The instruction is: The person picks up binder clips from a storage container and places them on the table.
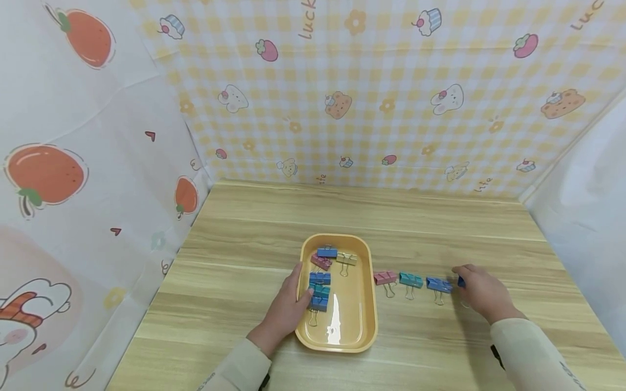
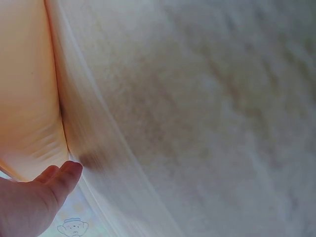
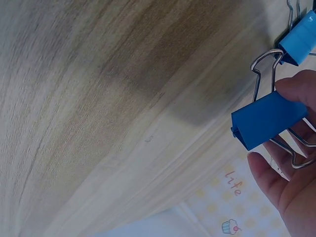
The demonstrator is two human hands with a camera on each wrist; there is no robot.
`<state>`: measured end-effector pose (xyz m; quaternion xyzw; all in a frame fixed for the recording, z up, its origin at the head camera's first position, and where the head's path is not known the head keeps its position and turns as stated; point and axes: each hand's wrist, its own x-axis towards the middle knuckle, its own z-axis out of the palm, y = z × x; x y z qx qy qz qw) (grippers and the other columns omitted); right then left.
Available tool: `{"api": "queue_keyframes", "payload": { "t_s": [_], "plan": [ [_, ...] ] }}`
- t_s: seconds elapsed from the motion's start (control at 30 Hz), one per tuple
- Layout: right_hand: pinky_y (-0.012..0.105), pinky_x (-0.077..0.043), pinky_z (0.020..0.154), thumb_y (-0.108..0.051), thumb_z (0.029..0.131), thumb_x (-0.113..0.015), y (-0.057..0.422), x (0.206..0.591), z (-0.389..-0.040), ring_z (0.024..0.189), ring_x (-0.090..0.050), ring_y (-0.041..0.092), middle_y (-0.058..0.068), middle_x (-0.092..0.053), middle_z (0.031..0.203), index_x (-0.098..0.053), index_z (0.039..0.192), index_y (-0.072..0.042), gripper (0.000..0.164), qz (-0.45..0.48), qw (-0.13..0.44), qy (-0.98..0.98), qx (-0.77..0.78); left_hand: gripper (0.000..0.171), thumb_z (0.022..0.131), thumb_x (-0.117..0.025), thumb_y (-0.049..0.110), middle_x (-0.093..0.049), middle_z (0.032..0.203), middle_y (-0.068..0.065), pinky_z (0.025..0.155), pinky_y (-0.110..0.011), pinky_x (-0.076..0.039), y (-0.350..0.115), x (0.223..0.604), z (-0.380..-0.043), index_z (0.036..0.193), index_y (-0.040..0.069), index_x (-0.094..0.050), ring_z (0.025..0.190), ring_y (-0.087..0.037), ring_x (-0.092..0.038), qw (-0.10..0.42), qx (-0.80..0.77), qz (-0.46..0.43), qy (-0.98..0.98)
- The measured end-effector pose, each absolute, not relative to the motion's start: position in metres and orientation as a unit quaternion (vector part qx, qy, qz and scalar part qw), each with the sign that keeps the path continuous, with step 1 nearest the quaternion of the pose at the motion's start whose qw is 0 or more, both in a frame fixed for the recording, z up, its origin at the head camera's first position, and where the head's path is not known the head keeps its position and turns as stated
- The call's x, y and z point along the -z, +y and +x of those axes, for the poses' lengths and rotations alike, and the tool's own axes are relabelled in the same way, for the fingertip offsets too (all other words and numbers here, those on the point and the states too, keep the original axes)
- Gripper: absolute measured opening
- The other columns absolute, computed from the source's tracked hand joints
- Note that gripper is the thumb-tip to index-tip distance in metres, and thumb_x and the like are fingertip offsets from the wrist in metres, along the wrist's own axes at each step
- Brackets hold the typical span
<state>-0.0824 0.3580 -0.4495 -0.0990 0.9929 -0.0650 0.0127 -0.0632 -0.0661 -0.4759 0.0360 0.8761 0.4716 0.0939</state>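
A yellow tray stands on the table with several binder clips in it, blue, teal, pink and pale yellow. My left hand grips its left side, thumb over the rim and fingers along the outer wall; in the left wrist view the fingers lie against that wall. My right hand pinches a blue binder clip between thumb and fingers, its wire handles spread apart. In the head view this clip is mostly hidden by the hand. Just left of it lies another blue binder clip.
A teal binder clip and a pink binder clip continue the row toward the tray's right side. The wood-grain table meets a yellow checked cloth at the back. White cloths hang at left and right.
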Motion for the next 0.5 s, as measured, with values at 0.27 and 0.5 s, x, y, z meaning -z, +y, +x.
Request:
{"api": "queue_keyframes", "payload": {
  "t_s": [0.27,0.5],
  "plan": [
    [0.051,-0.046,0.071,-0.005,0.071,-0.068,0.3573,0.4512,-0.0842,0.095,-0.055,0.040,0.021,-0.056,0.109,-0.058,0.110,0.001,0.041,-0.091,0.029,0.994,0.058,0.066,0.091,-0.049,0.026,-0.028,0.142,-0.015,0.102,-0.047,-0.028,-0.0664,0.4759,-0.0636,0.145,0.020,-0.011,0.128,-0.032,-0.030,0.087,-0.473,0.042,0.876],
    [0.052,-0.046,0.073,-0.005,0.070,-0.069,0.3566,0.4507,-0.0836,0.095,-0.054,0.041,0.021,-0.057,0.108,-0.058,0.109,0.002,0.041,-0.088,0.039,0.993,0.062,0.066,0.092,-0.048,0.028,-0.026,0.143,-0.015,0.102,-0.046,-0.028,-0.0661,0.4745,-0.0631,0.145,0.020,-0.010,0.128,-0.031,-0.030,0.091,-0.470,0.042,0.877]
  ]
}}
